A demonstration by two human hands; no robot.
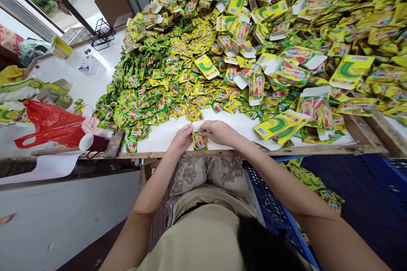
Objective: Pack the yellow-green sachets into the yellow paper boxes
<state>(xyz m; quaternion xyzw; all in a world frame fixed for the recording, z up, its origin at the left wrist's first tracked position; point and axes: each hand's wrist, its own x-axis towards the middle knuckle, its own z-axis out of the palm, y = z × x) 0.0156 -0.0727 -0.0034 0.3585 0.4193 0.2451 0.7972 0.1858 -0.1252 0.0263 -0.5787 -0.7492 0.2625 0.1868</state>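
Note:
Both my hands meet at the table's front edge over a small stack of green and yellow sachets [200, 141]. My left hand [182, 139] grips the stack's left side with curled fingers. My right hand [218, 132] closes over its top and right side. Just beyond them a large heap of the same sachets [165, 80] covers the white tabletop [159, 137]. Further back and to the right lie several open yellow cardboard boxes [280, 123].
A red plastic bag [51, 125] and a white-rimmed cup [90, 142] sit at the left of the table. A black wire rack [101, 33] stands far left by the window. A blue crate [280, 216] with sachets stands on the floor to my right.

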